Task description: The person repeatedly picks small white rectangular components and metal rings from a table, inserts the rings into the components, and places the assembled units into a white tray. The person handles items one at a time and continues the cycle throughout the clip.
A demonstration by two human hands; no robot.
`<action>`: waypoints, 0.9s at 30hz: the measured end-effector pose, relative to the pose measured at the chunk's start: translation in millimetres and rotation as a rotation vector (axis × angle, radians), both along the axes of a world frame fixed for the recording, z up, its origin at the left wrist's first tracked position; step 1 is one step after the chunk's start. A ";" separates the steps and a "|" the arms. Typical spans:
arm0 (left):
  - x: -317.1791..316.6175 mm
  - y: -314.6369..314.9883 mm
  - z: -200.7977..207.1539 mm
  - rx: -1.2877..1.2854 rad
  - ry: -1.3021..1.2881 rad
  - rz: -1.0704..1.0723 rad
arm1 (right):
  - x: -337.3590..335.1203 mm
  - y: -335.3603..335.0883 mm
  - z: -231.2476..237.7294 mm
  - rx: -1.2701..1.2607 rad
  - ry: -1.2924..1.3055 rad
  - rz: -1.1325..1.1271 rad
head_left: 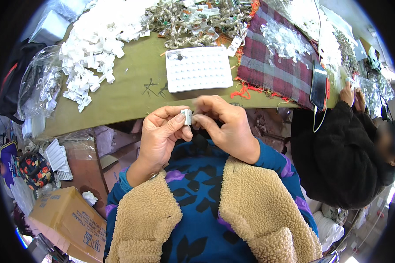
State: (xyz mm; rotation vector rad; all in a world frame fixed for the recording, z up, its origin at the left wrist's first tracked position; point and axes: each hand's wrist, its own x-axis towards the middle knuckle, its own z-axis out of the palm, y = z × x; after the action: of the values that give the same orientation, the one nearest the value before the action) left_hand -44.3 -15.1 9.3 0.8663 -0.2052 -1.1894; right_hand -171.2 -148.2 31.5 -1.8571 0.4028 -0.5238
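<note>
My left hand (160,136) pinches a small white plastic piece (187,117) between thumb and fingers, above my lap at the table's front edge. Close against the piece's right side is my right hand (230,129), its fingers curled in. Its index finger is slightly smeared by motion, and whatever its fingertips may hold is hidden. Just beyond both hands, a white tray (199,87) with rows of small raised bumps lies on the table. A small dark round thing (180,57) sits at the tray's far left corner.
White plastic pieces (90,61) are heaped at the far left of the olive table (131,94). Bundled wires (180,26) lie behind the tray. A plaid cloth (261,65) bears clear bits; a cabled phone (318,85) lies nearby. A co-worker (342,153) sits right; a cardboard box (70,219) stands lower left.
</note>
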 end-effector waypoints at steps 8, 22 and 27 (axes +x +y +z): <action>9.9 6.3 -1.9 -0.039 0.075 -0.008 | 12.2 6.5 2.8 -0.025 0.027 0.024; 71.3 56.2 -17.5 -0.308 0.165 0.396 | 153.6 43.3 -7.4 -0.305 -0.045 0.024; 81.5 69.4 -19.0 -0.296 0.077 0.470 | 215.6 58.9 -22.2 -0.641 0.194 -0.117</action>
State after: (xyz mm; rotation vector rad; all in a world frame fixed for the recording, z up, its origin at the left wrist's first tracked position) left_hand 37.3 54.3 -9.8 0.5654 -0.1028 -0.7276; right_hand 44.4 -89.2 9.3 -2.5265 0.5152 -0.5990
